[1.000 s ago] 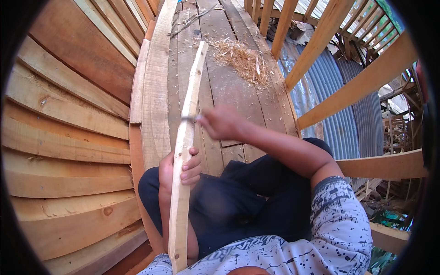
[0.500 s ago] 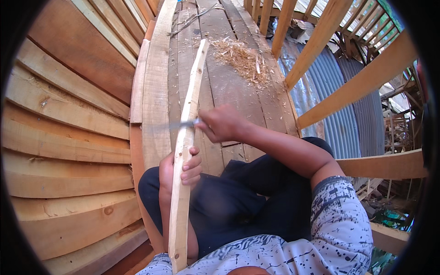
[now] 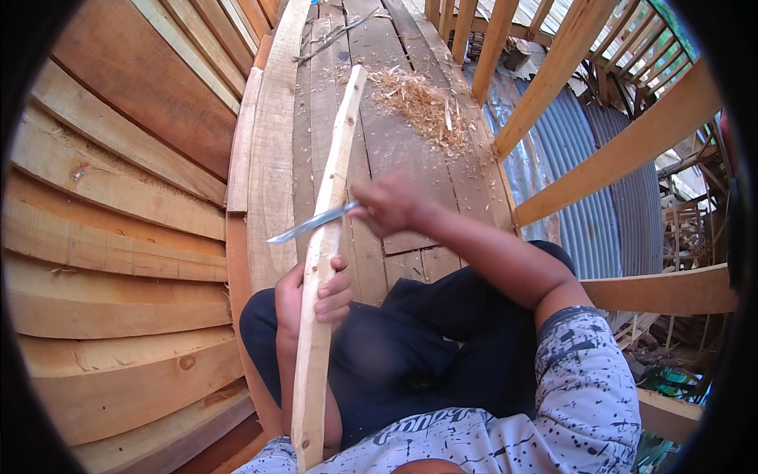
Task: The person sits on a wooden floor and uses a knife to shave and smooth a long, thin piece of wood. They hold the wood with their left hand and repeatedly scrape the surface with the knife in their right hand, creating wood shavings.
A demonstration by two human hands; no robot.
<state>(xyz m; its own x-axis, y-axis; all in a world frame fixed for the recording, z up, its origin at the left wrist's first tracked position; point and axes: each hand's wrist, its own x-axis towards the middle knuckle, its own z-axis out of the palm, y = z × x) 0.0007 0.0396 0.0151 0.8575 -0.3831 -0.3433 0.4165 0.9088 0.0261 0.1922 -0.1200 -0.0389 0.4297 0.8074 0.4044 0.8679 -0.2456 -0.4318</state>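
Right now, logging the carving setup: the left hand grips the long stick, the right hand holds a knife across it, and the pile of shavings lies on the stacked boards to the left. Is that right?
Not quite. The head view shows the shavings on the plank floor ahead, right of the stick, not on the boards at left. The rest holds: the left hand grips the stick, the right hand holds the knife across it.

The left hand (image 3: 314, 294) grips a long wooden stick (image 3: 325, 237); the right hand (image 3: 388, 204) presses a knife (image 3: 309, 223) across it, above plank flooring (image 3: 410, 158).
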